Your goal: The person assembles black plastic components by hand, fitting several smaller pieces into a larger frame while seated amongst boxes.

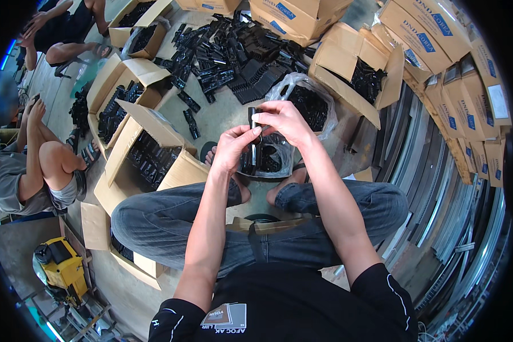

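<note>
1. Gripping one slim black part (252, 114), a person's two hands met on it — left hand (232, 147) at its near left side, right hand (286, 121) at its far right.
2. The part's long axis ran near-to-far in the view; its tilt could not be told. Thumbs and fingers of both hands pinched it, so neither lay nearer.
3. Below the hands sat a clear plastic bag (284, 150) of black pieces (271, 162), near the bare feet (285, 186).

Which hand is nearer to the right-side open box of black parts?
Right. The right hand is left of the open box; the left hand is farther left.
</note>
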Available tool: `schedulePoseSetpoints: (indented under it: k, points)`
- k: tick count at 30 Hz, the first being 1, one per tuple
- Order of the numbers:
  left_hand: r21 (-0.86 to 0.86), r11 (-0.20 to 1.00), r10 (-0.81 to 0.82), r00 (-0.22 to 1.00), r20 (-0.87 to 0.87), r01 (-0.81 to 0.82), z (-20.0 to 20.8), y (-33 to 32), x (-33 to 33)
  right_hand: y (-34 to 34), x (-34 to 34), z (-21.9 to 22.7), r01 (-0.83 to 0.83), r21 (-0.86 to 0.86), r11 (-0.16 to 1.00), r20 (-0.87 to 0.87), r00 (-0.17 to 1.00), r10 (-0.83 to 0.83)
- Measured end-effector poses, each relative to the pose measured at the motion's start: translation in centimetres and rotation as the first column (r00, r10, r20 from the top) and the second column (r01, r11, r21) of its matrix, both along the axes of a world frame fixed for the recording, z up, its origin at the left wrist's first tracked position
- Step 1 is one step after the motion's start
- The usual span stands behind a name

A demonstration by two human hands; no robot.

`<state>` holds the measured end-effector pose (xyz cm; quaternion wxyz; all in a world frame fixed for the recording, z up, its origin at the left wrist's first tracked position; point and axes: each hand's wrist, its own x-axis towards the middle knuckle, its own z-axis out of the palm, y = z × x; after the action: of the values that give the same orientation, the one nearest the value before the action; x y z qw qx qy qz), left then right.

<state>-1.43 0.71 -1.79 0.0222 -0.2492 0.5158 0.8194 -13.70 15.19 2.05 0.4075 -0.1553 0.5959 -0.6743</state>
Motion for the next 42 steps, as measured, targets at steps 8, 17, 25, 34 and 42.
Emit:
schedulePoseSetpoints:
  k: [8, 17, 25, 34, 42]
  points:
    - [-0.012, 0.997, -0.072, 0.996, 0.057, 0.073, 0.9, -0.3, -0.2, 0.0, 0.0, -0.4, 0.027, -0.028, 0.999, 0.020, 0.999, -0.026]
    - [-0.051, 0.992, -0.112, 0.991, 0.073, 0.116, 1.1, -0.8, 0.4, 0.8, -1.3, -1.8, -0.037, 0.035, 0.999, -0.070, 0.997, 0.039]
    - [-0.186, 0.976, -0.091, 0.989, 0.116, 0.112, 3.2, 0.2, 0.2, 9.2, -6.0, -16.6, 0.454, 0.730, 0.511, -0.579, 0.808, 0.110]
    - [-0.370, 0.924, -0.051, 0.991, 0.124, 0.094, 4.0, 0.9, 1.5, 6.6, -6.7, -14.2, 0.233, 0.944, 0.232, -0.310, 0.866, 0.393]
    - [-0.557, 0.821, -0.061, 0.990, 0.127, 0.122, 3.4, 1.3, 1.4, 6.5, -6.8, -13.8, 0.173, 0.956, 0.238, -0.271, 0.834, 0.481]
